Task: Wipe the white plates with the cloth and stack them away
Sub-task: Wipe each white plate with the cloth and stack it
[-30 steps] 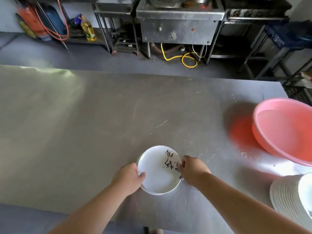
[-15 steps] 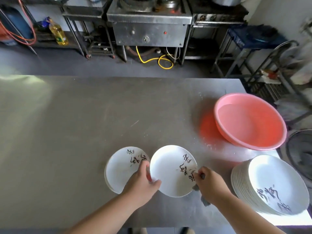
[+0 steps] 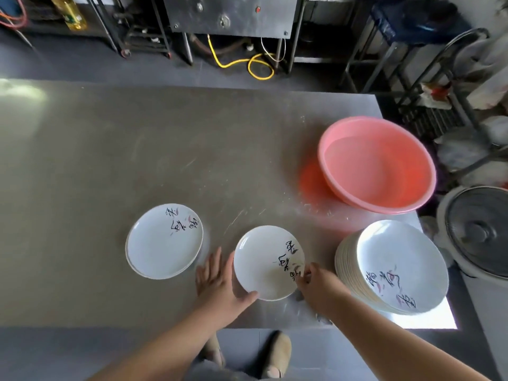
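A white plate with black writing is held just above the steel table, near its front edge. My left hand cups its left rim, thumb under the near edge and fingers spread. My right hand pinches the right rim, and a scrap of grey cloth shows just under it; the rest of the cloth is hidden. A low stack of plates lies to the left. A tall stack of plates stands to the right.
A pink plastic basin sits at the table's right edge, behind the tall stack. A grey round fan lies off the table to the right. A metal stove, a yellow hose and racks stand beyond the far edge.
The plate in my hands has moved right, off the low left stack, to the gap between the two stacks. My left fingers have spread. The view has tipped further down.
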A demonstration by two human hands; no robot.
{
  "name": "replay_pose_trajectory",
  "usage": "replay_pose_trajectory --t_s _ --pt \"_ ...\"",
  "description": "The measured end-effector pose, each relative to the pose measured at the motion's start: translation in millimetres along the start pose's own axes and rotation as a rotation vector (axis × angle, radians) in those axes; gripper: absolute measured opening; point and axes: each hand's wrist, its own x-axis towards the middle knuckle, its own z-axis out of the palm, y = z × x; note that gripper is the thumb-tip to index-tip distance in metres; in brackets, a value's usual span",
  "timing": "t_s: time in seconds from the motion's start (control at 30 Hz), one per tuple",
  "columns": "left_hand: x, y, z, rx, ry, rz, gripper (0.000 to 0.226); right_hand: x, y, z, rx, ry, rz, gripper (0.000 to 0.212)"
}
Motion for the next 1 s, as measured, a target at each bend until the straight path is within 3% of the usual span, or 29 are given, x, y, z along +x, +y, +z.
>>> replay_pose_trajectory --t_s 0.17,0.3,0.37,0.47,0.53,0.7,0.83,1.0 --pt "-0.2 -13.9 5.6 0.134 0.141 0.136 0.118 -3.5 -7.3 -24.1 0.167 0.058 -0.065 0.022" --pt "10.4 -15.7 5.3 0.199 0.212 0.262 0.107 3.1 -30.1 -29.0 0.34 0.238 -0.191 0.019" --pt "15.0 -14.0 8.8 0.23 0.217 0.298 0.104 6.4 -39.2 -20.2 0.19 0.27 -0.275 0.031" --pt "16.2 -11.2 13.7 0.246 0.225 0.301 0.101 2.0 -40.5 6.0 -0.199 0.196 -0.387 0.074" --pt "16.7 -9.8 14.2 0.241 0.234 0.316 0.096 -3.6 -28.8 22.0 -0.413 0.177 -0.478 0.086" --pt "18.4 -13.7 16.8 0.257 0.266 0.323 0.093 0.0 -2.7 34.1 -0.654 0.092 -0.484 0.092" --pt "22.5 -14.3 18.3 0.256 0.252 0.31 0.095 28.3 -23.4 30.6 -0.636 0.179 -0.424 0.1" --pt "21.8 -14.3 17.7 0.261 0.219 0.292 0.109 35.7 -49.1 39.0 -0.59 0.097 -0.662 0.091"
